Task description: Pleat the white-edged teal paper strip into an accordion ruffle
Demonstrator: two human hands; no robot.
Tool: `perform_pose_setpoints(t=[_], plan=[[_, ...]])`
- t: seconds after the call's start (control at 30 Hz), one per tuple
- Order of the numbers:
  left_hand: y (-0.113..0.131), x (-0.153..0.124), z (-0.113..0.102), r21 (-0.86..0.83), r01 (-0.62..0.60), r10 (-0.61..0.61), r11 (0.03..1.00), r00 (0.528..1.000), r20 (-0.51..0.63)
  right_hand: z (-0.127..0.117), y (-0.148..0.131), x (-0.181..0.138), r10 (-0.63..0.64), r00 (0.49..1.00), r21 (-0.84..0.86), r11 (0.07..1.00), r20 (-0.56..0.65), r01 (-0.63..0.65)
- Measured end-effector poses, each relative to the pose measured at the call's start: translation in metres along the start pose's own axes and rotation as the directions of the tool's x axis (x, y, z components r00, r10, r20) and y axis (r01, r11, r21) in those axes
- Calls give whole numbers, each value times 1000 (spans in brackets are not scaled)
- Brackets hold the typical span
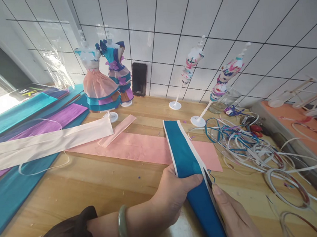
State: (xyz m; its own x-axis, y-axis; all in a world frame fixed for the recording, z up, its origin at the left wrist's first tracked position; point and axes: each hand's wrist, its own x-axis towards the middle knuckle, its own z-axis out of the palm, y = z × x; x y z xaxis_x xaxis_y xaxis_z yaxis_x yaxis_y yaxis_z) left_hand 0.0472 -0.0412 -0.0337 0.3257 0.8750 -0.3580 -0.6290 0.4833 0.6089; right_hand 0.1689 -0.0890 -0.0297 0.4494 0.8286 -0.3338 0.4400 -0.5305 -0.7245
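Two hands are apparently trimming, left hand (168,193) clamping a blue strip (187,158), right hand (234,216) gripping a dark tool (208,178) at the strip's three-o'clock white edge (191,145), the next cut needing tension.

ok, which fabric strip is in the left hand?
The blue strip with white edges, gripped by the left hand. The pink strip and white strip lie loose, out of hand.
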Motion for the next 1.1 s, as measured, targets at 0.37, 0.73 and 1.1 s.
perform_pose_setpoints(t=[0.37,0.73,1.1], plan=[[-1,0,0,17,-7,7,1000,1000,5,0,-4,-2,-11,1000,-4,1000,12,11],[1,0,1,-15,45,-45,999,999,-21,0,1,2,-90,996,-5,996,22,90],[8,6,-2,-5,46,-46,999,999,-9,2,-7,-4,-76,996,31,997,41,74]])
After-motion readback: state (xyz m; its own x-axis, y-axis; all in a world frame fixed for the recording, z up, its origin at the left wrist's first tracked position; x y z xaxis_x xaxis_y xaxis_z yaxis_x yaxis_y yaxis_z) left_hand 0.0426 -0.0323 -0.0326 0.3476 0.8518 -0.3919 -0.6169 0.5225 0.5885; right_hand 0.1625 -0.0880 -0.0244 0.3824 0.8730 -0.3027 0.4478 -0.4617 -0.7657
